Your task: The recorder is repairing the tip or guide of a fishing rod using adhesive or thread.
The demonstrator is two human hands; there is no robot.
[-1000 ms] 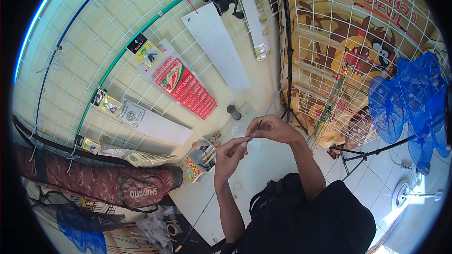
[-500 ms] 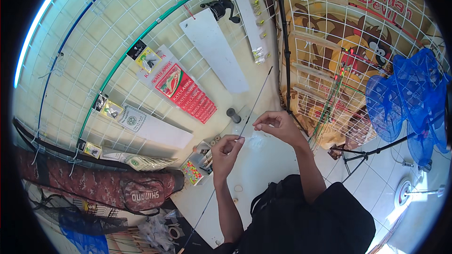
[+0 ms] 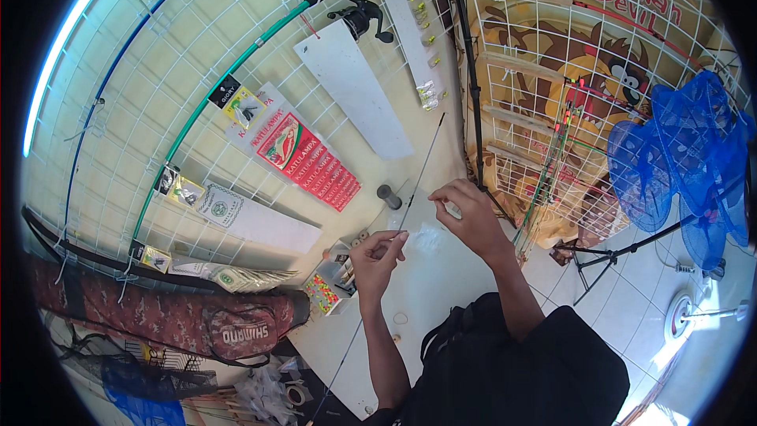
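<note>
A thin dark rod (image 3: 410, 205) slants over the white table (image 3: 441, 300); the left hand (image 3: 377, 256) pinches it at mid-length; the right hand (image 3: 471, 217), fingers pinched, sits just right of it; left of the rod, a compartment box (image 3: 335, 284) holds small coloured beads.

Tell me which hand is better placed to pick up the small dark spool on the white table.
The right hand, probably. It hovers close to the spool, with bare table between them. The left hand sits lower and pinches the thin rod, so it looks busy.
</note>
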